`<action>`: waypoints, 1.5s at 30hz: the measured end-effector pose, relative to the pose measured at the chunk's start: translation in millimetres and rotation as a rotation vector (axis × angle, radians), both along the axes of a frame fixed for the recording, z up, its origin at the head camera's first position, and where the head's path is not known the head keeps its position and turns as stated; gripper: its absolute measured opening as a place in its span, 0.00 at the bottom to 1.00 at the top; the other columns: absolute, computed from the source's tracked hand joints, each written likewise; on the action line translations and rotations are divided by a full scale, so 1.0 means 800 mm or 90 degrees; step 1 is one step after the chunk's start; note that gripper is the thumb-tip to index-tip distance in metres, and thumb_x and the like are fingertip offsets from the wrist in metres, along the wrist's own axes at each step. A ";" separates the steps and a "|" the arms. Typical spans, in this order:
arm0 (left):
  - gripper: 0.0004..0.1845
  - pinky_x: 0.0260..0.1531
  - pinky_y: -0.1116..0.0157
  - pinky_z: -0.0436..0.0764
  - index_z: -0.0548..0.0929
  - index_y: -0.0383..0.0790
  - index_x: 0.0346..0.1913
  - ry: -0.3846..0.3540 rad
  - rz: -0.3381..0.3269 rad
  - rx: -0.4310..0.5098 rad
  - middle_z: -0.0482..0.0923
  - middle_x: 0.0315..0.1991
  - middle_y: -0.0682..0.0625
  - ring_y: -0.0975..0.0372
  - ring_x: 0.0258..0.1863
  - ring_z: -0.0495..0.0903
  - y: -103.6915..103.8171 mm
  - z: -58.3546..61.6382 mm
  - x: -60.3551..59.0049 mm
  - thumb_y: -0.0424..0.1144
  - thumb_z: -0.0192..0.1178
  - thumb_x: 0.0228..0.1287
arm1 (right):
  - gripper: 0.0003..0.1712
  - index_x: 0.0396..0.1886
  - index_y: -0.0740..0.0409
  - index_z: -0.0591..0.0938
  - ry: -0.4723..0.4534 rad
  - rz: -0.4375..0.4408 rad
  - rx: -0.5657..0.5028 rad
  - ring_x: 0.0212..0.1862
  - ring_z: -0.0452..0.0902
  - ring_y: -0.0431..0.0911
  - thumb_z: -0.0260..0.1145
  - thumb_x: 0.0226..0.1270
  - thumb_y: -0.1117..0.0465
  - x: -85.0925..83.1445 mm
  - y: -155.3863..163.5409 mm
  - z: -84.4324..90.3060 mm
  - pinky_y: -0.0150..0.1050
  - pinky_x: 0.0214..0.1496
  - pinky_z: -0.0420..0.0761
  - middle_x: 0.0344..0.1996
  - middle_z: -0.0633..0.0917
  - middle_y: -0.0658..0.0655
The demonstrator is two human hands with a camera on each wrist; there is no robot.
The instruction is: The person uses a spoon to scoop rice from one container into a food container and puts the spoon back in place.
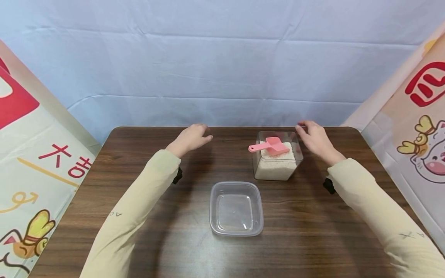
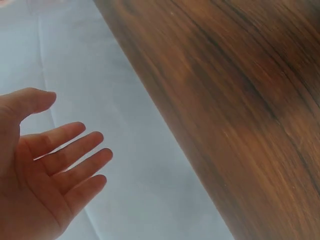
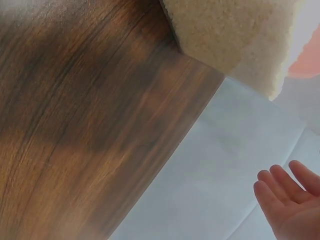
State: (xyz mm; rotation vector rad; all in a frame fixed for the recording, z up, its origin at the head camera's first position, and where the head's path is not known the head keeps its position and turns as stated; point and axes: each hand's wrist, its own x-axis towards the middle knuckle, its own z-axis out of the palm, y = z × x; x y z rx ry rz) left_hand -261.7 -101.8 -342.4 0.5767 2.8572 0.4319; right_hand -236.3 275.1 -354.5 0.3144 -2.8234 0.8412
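A clear square canister [image 1: 274, 170] of white rice [image 1: 278, 164] stands toward the back right of the table. Across the rice lies a pink scoop [image 1: 274, 146], its handle sticking out over the left rim. My right hand [image 1: 315, 141] hovers just right of the canister, fingers extended and holding nothing. My left hand [image 1: 191, 139] is raised near the table's back edge, left of the canister; its fingers are spread in the left wrist view, with the palm bare. Closer to me sits a shallow clear plastic container [image 1: 236, 233] without a lid.
The brown wooden table [image 1: 174, 239] ends at a back edge close to both hands. Behind it hangs a pale cloth [image 1: 222, 65]. Printed cloths with cartoon figures hang at the left [image 1: 45, 154] and right [image 1: 410, 116].
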 end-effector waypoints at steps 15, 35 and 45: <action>0.23 0.54 0.56 0.73 0.71 0.37 0.59 -0.044 -0.007 0.025 0.73 0.55 0.44 0.54 0.55 0.71 0.014 0.008 0.008 0.48 0.48 0.68 | 0.22 0.49 0.74 0.73 0.048 0.012 -0.014 0.46 0.70 0.63 0.46 0.71 0.58 0.009 -0.010 0.001 0.59 0.48 0.70 0.44 0.75 0.73; 0.19 0.50 0.60 0.76 0.76 0.38 0.53 -0.055 -0.037 0.106 0.77 0.50 0.46 0.57 0.49 0.75 0.034 0.019 0.019 0.47 0.49 0.67 | 0.21 0.48 0.70 0.76 0.044 -0.038 -0.058 0.47 0.71 0.59 0.46 0.72 0.56 0.019 -0.022 0.007 0.54 0.50 0.70 0.44 0.77 0.69; 0.18 0.47 0.62 0.77 0.78 0.38 0.51 -0.032 -0.046 0.125 0.79 0.46 0.47 0.59 0.46 0.77 0.046 0.023 0.028 0.46 0.49 0.67 | 0.23 0.50 0.66 0.77 0.055 -0.066 -0.128 0.45 0.73 0.55 0.45 0.72 0.53 0.025 -0.027 -0.001 0.49 0.48 0.73 0.44 0.79 0.66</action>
